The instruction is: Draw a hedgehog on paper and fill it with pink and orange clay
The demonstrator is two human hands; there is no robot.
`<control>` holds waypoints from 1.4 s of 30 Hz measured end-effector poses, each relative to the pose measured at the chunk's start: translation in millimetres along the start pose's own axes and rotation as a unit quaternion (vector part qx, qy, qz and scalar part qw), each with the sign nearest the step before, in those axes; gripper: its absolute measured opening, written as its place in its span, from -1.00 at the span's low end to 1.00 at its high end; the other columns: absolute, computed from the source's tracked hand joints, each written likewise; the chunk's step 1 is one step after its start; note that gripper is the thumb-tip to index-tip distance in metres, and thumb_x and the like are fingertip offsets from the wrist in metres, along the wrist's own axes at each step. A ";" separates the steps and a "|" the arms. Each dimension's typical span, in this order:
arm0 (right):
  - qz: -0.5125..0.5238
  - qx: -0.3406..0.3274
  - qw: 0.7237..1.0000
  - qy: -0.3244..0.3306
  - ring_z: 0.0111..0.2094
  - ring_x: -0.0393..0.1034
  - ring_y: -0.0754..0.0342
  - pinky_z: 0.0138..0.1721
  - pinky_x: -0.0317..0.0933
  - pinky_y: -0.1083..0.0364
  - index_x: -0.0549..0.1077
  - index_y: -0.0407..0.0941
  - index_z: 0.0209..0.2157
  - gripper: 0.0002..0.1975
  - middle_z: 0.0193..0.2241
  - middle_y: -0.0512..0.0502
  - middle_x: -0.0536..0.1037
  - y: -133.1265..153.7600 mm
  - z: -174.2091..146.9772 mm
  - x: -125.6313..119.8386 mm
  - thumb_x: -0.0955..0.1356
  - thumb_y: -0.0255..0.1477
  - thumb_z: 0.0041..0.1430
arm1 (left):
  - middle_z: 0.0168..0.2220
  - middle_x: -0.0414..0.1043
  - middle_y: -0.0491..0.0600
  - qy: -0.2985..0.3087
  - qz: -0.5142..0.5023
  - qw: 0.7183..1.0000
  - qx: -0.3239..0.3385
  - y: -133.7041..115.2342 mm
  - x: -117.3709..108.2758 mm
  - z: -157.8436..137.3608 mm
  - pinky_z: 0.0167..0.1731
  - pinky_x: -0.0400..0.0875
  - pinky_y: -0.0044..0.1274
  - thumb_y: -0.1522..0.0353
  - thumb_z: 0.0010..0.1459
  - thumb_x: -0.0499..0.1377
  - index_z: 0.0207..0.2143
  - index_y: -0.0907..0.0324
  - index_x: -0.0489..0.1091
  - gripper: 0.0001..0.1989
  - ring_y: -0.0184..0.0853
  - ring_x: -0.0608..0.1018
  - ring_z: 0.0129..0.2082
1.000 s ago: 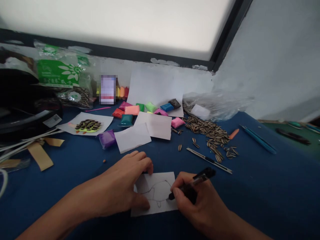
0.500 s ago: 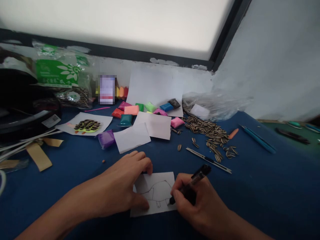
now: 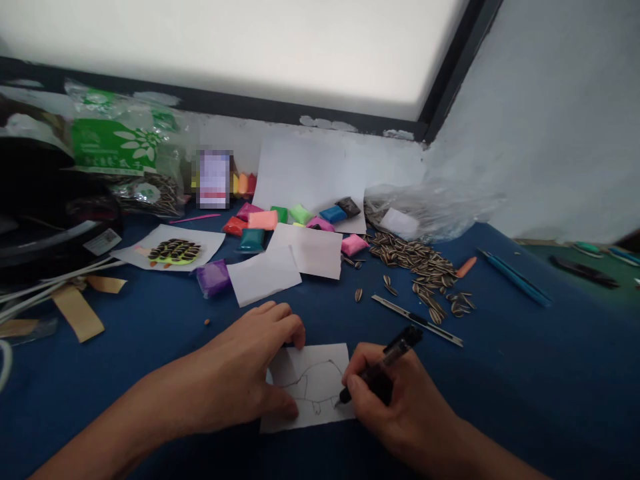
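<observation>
A small white sheet of paper (image 3: 325,357) lies on the dark blue tabletop, with a thin outline of a rounded-back animal with short legs drawn on it. My left hand (image 3: 260,370) rests over the sheet's left side, thumb and fingers spread apart, the thumb near the bottom edge and the fingertips at the top. A black pen (image 3: 403,345) is gripped in my right hand (image 3: 385,393), tilted, its tip touching the paper by a leg of the drawing. The left part of the drawing is hidden under my left hand.
Beyond the hands lie blank cards (image 3: 265,277), colourful clay packets (image 3: 253,240), a utility knife (image 3: 417,320) and a heap of sunflower seeds (image 3: 415,260). At left, a card carries a seed-covered clay turtle (image 3: 175,253). A blue pen-like tool (image 3: 515,277) lies right.
The pen tip has shifted very slightly up along the leg, and the leg's line looks a little different. My left hand and the paper have stayed in place.
</observation>
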State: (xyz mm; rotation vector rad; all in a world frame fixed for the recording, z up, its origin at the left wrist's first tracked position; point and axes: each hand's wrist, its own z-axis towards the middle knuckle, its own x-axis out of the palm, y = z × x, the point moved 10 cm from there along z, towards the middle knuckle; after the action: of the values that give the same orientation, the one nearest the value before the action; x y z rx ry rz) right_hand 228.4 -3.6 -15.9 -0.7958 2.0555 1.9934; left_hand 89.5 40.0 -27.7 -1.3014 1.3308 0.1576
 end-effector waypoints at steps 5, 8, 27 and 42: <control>0.002 0.002 1.000 0.001 -0.67 0.11 0.21 -0.65 -0.03 0.21 0.33 -0.12 -0.55 -0.85 -0.70 0.12 0.24 0.4 0.4 -0.3 0.27 -0.46 0.08 | -0.15 0.33 -0.12 0.000 0.000 1.000 0.004 -1.7 -0.4 -0.6 -0.30 0.31 -0.45 0.31 -0.14 0.40 -0.21 0.01 0.36 -0.59 -0.16 0.40 -0.16; 0.001 -0.001 1.000 0.003 -0.67 0.09 0.22 -0.65 -0.04 0.21 0.33 -0.11 -0.54 -0.87 -0.70 0.13 0.22 1.9 0.6 0.1 0.28 -0.47 0.08 | -0.15 0.33 -0.12 0.004 0.000 1.000 0.001 -1.9 -0.8 -1.3 -0.31 0.31 -0.45 0.31 -0.13 0.40 -0.21 0.01 0.35 -0.59 -0.16 0.40 -0.16; -0.018 0.003 1.000 -0.008 -0.66 0.10 0.22 -0.64 -0.04 0.21 0.30 -0.10 -0.55 -0.85 -0.69 0.14 0.22 -0.3 2.5 -3.6 0.29 -0.49 0.09 | -0.16 0.34 -0.10 0.002 -0.004 1.000 0.001 -6.3 -2.9 -1.1 -0.32 0.31 -0.44 0.30 -0.14 0.40 -0.22 0.03 0.36 -0.60 -0.14 0.40 -0.16; 0.004 -0.003 0.999 -0.033 -0.66 0.12 0.20 -0.63 -0.03 0.20 0.32 -0.09 -0.51 -0.83 -0.68 0.13 0.24 -2.6 1.0 -13.3 0.28 -0.42 0.15 | -0.13 0.32 -0.10 0.009 -0.006 1.000 -0.003 -2.0 -0.2 -1.5 -0.30 0.32 -0.45 0.30 -0.10 0.39 -0.20 0.01 0.35 -0.60 -0.15 0.39 -0.14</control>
State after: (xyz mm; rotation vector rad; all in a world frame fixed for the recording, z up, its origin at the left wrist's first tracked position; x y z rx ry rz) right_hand 240.7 0.9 -11.9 -0.7140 2.0209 2.0026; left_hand 90.0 38.3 -26.0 -1.3174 1.3380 0.1425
